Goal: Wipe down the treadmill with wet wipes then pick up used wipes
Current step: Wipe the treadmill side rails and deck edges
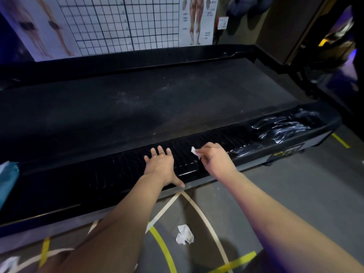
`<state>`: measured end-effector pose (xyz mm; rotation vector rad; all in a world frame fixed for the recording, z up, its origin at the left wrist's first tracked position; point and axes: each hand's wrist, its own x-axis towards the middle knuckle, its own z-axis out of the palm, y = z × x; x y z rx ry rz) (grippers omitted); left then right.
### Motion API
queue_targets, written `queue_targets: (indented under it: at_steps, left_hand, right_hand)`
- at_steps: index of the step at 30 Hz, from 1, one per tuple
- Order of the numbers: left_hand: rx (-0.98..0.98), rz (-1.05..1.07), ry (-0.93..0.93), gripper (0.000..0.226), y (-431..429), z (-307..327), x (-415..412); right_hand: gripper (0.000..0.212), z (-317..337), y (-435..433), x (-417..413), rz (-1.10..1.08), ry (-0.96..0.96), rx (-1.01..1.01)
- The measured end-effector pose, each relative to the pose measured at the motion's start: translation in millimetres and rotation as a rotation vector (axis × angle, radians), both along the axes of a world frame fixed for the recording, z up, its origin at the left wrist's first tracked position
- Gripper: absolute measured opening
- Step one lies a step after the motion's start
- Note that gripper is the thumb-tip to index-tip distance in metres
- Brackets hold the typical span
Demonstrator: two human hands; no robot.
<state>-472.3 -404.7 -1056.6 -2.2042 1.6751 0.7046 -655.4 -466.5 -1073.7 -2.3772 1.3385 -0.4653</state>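
1. Head view, centre frame: my left hand [159,164] lies flat, fingers straight, on the near rail [110,172] of the treadmill [137,107]. I'd use it only as a brace.
2. Just right of it, my right hand [215,157] pinches a wipe [195,151] over the ribbed rail.
3. The rail glistens at right and looks dull at left, so I'd drag the wipe leftward, press it into the grooves, and slide the brace hand ahead of it.
4. Lower centre, 1 used wipe [184,234] lies crumpled on the floor; I'd collect it last.
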Motion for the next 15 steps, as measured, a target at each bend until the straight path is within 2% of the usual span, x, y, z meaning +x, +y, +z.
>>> queue_targets:
  at_steps: [4, 6, 8, 11, 14, 15]
  left_hand:
    - [0.005, 0.0, -0.004, 0.15, -1, 0, -1]
    - [0.001, 0.0, -0.002, 0.15, -1, -1, 0]
    - [-0.004, -0.003, 0.002, 0.15, 0, -1, 0]
    - [-0.018, -0.002, 0.001, 0.149, 2, -1, 0]
    - [-0.025, -0.003, 0.004, 0.149, 3, -1, 1]
    - [-0.025, -0.003, 0.005, 0.149, 2, -1, 1]
  right_hand:
    - [0.022, 4, 3, -1, 0.031, 0.191, -0.101]
    - [0.021, 11, 8, -3, 0.057, 0.31, -0.035]
    - [0.015, 22, 14, -7, 0.012, 0.337, 0.092]
    - [0.011, 45, 19, -19, -0.083, 0.154, 0.296]
    - [0.006, 55, 24, -16, -0.156, -0.225, 0.423]
    - [0.006, 52, 25, -10, -0.165, -0.29, 0.42]
